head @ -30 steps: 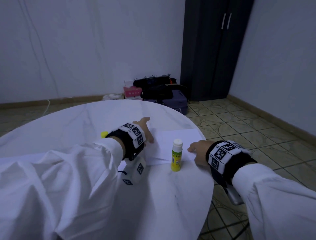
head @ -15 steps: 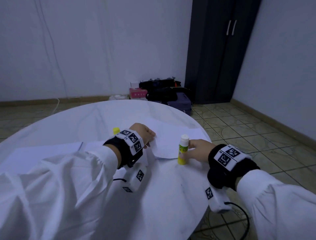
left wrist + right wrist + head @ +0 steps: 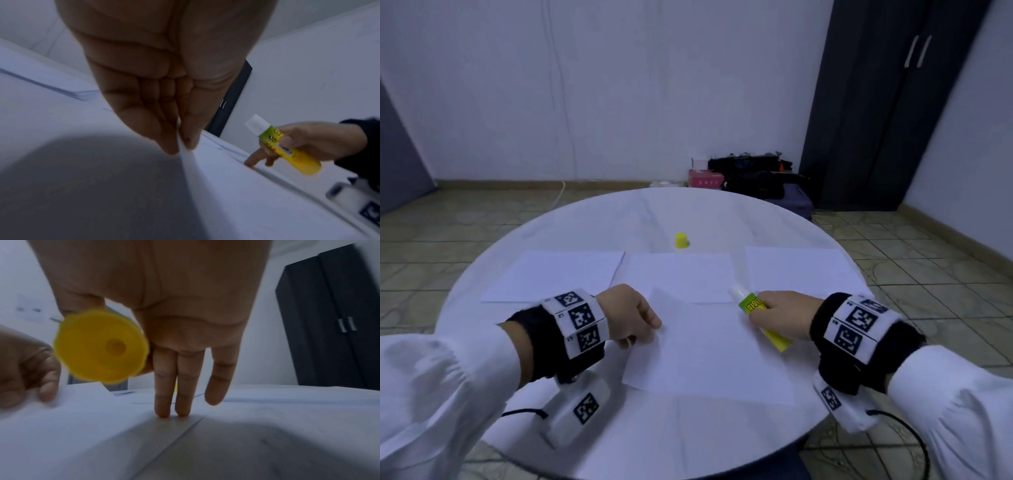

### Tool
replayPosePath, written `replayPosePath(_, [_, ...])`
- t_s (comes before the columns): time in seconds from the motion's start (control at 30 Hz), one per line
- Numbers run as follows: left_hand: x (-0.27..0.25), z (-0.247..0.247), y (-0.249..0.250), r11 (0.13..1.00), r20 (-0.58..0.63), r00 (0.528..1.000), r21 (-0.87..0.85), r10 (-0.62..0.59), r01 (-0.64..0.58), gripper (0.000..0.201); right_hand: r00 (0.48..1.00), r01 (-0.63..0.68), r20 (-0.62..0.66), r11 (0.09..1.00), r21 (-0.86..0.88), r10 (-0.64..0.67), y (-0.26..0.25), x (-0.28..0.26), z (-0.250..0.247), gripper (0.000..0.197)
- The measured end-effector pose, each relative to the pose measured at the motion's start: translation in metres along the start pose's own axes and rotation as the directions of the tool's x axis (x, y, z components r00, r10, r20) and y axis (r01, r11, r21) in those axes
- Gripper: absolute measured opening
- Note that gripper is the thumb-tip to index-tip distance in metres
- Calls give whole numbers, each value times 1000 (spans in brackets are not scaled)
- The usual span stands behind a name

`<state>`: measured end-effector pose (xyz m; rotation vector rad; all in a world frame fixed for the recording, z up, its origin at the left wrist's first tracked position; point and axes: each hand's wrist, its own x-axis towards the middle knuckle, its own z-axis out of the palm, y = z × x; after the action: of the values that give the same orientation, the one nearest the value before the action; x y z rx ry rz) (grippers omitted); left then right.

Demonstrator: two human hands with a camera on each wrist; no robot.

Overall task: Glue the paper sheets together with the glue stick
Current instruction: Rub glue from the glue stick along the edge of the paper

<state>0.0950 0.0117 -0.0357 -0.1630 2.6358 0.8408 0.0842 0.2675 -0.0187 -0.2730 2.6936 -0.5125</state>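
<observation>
On the round white table (image 3: 592,226), a white paper sheet (image 3: 709,349) lies nearest me. My left hand (image 3: 650,329) pinches its left edge between thumb and fingertips (image 3: 170,146), lifting that edge a little. My right hand (image 3: 767,315) grips the yellow glue stick (image 3: 760,317), tilted, with its white uncapped tip up and to the left. In the right wrist view the glue stick's round base (image 3: 100,345) faces the camera. Two straight fingers (image 3: 172,402) of that hand touch the sheet's right part. Three more sheets lie behind: left (image 3: 551,274), middle (image 3: 681,277), right (image 3: 801,270).
The yellow glue cap (image 3: 681,240) stands behind the middle sheet. Beyond the table, bags (image 3: 753,178) and a pink box (image 3: 705,179) sit on the tiled floor by a dark wardrobe (image 3: 887,113). The table's right edge is close to my right wrist.
The glue stick stood upright on the table; my right hand gripped it and now holds it lifted and tilted. My left hand went from resting on paper to pinching the near sheet.
</observation>
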Motion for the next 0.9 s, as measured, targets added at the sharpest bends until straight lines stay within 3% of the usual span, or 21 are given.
replayPosePath(0.13, [-23, -2, -25, 955, 114, 993, 289, 29, -61, 37, 999, 28, -18, 994, -107, -30, -21, -2, 14, 25])
replayPosePath(0.23, [-36, -1, -35, 861, 128, 989, 493, 71, -126, 55, 999, 33, -38, 990, -138, -39, -29, -2, 13, 18])
replayPosePath(0.3, [-41, 1, -40, 773, 138, 980, 604, 140, -196, 59, 996, 42, -72, 995, -95, -49, -34, 1, 11, 15])
replayPosePath(0.4, [-47, 3, -40, 665, 185, 963, 696, 196, -269, 58, 987, 85, -144, 990, 111, -68, -49, 5, 8, 27])
replayPosePath(0.5, [-52, 4, -37, 610, 203, 960, 741, 196, -281, 56, 989, 88, -144, 948, 307, -46, -68, 11, 6, 30])
replayPosePath(0.67, [-54, 5, -43, 599, 230, 949, 736, 216, -314, 61, 983, 137, -169, 891, 433, -69, -102, 28, 14, 20])
replayPosePath(0.8, [-50, 2, -49, 625, 222, 943, 707, 249, -331, 59, 954, 239, -268, 887, 396, -137, -126, 41, 20, 19])
replayPosePath(0.9, [-46, 3, -50, 634, 222, 938, 693, 266, -344, 61, 921, 298, -333, 916, 267, -203, -138, 51, 28, 23])
